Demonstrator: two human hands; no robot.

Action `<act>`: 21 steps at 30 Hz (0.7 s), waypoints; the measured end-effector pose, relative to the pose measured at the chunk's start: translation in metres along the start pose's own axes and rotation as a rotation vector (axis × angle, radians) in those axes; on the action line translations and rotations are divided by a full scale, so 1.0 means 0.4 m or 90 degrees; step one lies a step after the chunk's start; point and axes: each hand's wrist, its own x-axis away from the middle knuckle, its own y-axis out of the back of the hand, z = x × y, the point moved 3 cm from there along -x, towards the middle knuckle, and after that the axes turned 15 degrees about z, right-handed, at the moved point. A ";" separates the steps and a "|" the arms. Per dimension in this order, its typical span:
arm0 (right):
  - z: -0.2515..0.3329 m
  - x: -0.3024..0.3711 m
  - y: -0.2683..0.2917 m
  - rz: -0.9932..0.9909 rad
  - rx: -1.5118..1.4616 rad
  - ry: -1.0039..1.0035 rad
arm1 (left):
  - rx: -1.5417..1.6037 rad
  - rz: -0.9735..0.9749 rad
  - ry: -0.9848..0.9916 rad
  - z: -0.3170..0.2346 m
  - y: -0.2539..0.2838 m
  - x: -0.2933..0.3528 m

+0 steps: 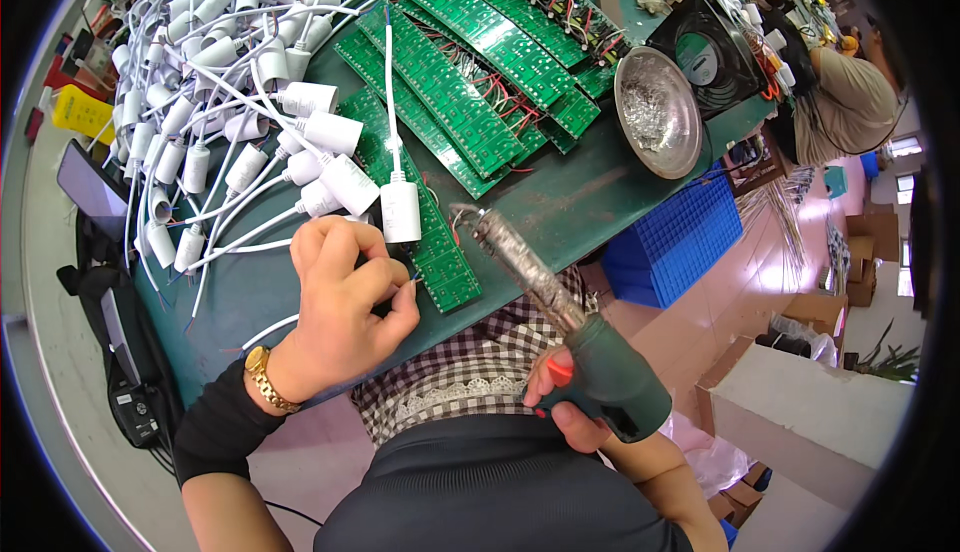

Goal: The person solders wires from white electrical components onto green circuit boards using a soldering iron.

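Note:
My left hand (345,302) is closed in a pinch over the near end of a green circuit board (440,257). A thin wire end (416,278) shows at its fingertips, and most of it is hidden by the fingers. Just beyond them, a white lamp holder (401,214) lies on the board, its white cable running away from me. My right hand (565,402) grips a soldering gun (620,377) with a dark green handle and red trigger. The gun's worn metal barrel points up and left, its bent tip beside the board's right edge, apart from it.
A large heap of white lamp holders with cables (215,82) covers the table's left. Stacked green circuit boards (470,92) lie at the back. To their right are a metal bowl (658,112) and a black fan (705,57). A blue crate (675,237) stands beyond the table edge.

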 end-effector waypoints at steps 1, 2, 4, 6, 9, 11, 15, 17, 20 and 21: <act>0.011 -0.004 0.002 0.018 0.032 -0.024 | 0.004 -0.005 0.017 0.003 0.001 -0.003; 0.035 -0.010 0.008 0.020 0.030 -0.026 | 0.006 -0.004 0.020 0.006 0.001 -0.006; 0.074 -0.024 0.014 0.068 0.206 -0.127 | 0.006 0.017 0.030 0.012 0.000 -0.006; 0.062 0.000 -0.002 0.018 0.181 -0.179 | 0.003 0.020 0.038 0.015 -0.003 -0.003; 0.041 0.031 0.010 -0.027 0.112 -0.338 | -0.001 0.019 0.036 0.014 -0.007 -0.003; 0.017 0.054 0.008 -0.013 0.063 -0.446 | -0.005 0.014 0.034 0.012 -0.010 -0.001; 0.009 0.063 -0.003 -0.050 0.210 -0.333 | -0.086 -0.024 0.013 0.001 -0.016 0.004; 0.026 0.043 -0.009 -0.062 0.236 -0.245 | -0.097 -0.034 0.010 -0.001 -0.018 0.005; 0.028 0.034 -0.009 -0.096 0.073 -0.303 | -0.097 -0.045 0.001 0.002 -0.015 0.005; 0.016 0.052 -0.005 -0.068 0.215 -0.240 | -0.094 -0.046 0.000 0.002 -0.014 0.003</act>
